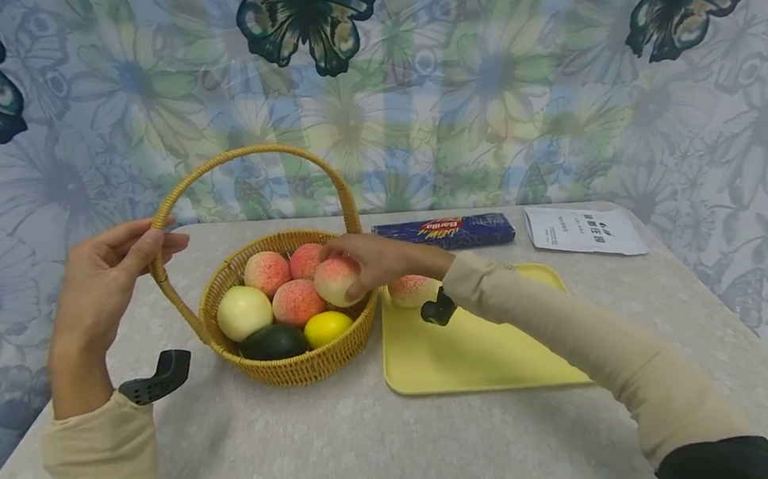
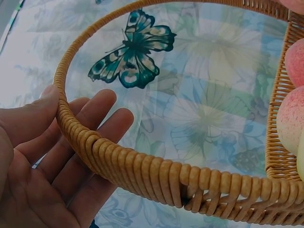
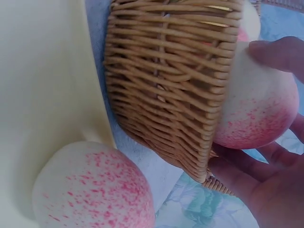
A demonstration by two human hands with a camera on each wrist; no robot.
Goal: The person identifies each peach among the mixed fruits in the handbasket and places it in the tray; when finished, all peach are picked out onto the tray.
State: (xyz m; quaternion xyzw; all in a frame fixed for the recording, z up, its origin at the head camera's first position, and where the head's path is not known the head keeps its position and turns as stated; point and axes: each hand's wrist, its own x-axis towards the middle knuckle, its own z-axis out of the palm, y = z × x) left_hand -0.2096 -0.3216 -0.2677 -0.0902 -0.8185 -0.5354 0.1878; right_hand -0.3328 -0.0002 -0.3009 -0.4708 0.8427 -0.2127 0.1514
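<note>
In the head view, a round wicker basket (image 1: 299, 371) with a tall arched handle (image 1: 251, 151) stands left of centre. My left hand (image 1: 98, 286) holds the handle's left side between thumb and fingers. At the basket's right rim, my right hand (image 1: 386, 259) grips a pink-speckled peach (image 1: 337, 284), its thumb and fingers around the fruit. Several other peaches (image 1: 298, 303) lie in the basket, with a pale green round fruit (image 1: 244, 312), a dark green oval fruit (image 1: 273, 342) and a yellow lemon (image 1: 328, 329). The right wrist view shows the gripped peach (image 3: 259, 107) beside the rim.
Right of the basket lies a yellow tray (image 1: 471, 361), with another peach (image 1: 410, 290) near its back left corner. Behind it are a blue Barilla pack (image 1: 444, 234) and a white printed packet (image 1: 584, 231). A butterfly-patterned cloth (image 1: 496, 98) hangs behind the table.
</note>
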